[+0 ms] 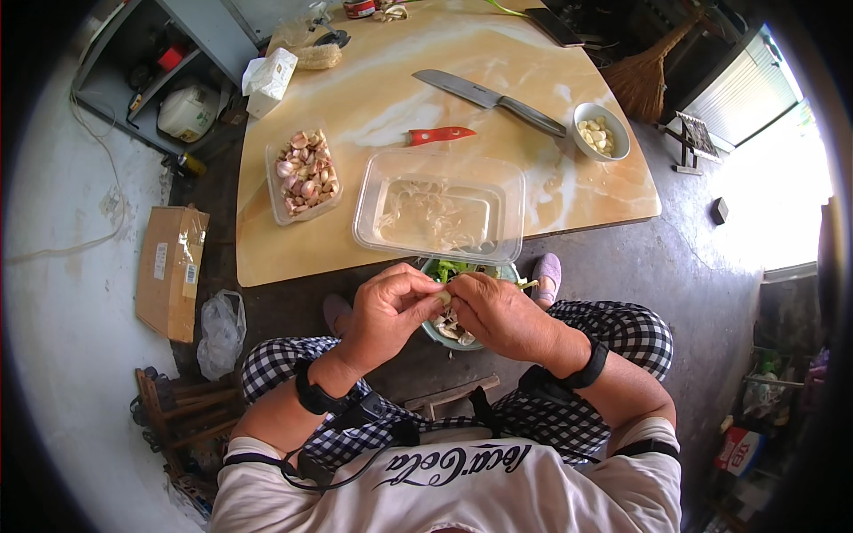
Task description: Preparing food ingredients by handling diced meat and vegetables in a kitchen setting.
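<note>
Between my fingertips is a pale garlic clove (444, 298), pinched by my left hand (390, 313) and touched by my right hand (500, 316). Both hands are above a round green basin (460, 344) on the floor, which holds green leaves and dry scraps. Just beyond them, at the table's near edge, stands a clear plastic container (510, 206) with thin peelings in water. To its left a smaller clear tub (272, 180) is full of unpeeled garlic cloves (306, 173). Peeled cloves (595, 135) lie in a white bowl (623, 143) at the table's right.
On the marbled table (280, 256) lie a kitchen knife (490, 100) and a red-handled paring knife (440, 136). A tissue pack (270, 81), a loofah (318, 57) and a phone (554, 26) sit farther back. A cardboard box (172, 270) and a plastic bag (221, 333) are at left.
</note>
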The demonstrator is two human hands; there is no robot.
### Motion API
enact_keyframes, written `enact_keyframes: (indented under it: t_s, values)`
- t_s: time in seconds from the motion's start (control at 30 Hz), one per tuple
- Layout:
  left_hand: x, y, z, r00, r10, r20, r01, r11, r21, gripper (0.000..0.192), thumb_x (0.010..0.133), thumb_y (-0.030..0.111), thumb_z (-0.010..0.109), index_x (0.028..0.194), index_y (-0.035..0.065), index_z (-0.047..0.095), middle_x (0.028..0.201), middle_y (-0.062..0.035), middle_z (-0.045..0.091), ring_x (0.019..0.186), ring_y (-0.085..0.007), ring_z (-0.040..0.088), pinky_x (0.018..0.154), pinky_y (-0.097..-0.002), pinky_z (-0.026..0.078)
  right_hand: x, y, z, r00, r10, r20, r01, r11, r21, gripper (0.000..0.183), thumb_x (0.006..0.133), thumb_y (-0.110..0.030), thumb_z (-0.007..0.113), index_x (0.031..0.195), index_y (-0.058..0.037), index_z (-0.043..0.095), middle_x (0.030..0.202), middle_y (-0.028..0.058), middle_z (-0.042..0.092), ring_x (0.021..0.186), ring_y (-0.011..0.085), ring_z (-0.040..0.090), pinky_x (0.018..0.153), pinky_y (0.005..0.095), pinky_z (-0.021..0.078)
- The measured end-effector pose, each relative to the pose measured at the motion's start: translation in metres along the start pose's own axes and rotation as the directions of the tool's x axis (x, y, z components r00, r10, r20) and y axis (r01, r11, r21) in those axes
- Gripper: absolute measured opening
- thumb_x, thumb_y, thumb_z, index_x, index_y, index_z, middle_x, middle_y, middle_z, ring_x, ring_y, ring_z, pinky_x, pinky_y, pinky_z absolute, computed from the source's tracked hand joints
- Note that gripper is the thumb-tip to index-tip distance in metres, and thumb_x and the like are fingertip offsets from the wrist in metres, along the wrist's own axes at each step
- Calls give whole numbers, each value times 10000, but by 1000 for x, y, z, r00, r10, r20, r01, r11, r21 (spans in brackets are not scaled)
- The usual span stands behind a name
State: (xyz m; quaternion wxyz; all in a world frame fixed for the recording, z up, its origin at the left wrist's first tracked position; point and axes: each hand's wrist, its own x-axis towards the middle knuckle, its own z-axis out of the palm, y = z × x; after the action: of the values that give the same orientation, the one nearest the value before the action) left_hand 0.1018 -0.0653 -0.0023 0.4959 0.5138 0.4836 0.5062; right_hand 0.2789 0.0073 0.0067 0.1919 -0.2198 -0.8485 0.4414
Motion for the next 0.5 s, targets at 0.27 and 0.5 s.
enact_keyframes:
  t_s: [0.27,0.5]
  values:
    - [0,1,1,999,-37,20,38,998,-49,87,831,-20,597,911,-55,599,892,-68,552,754,-122,606,669,-220,509,1,1,5,997,-62,-34,57,990,-133,143,804,-97,551,776,6,456,687,177,520,661,375,563,571,429,454]
    - [-1,6,1,993,-112,26,115,979,-168,83,848,-10,580,925,-39,589,860,-58,591,768,-107,616,704,-223,527,2,-3,8,994,24,-110,-24,1000,2,100,803,-84,536,773,-1,488,705,185,554,658,369,570,563,422,456]
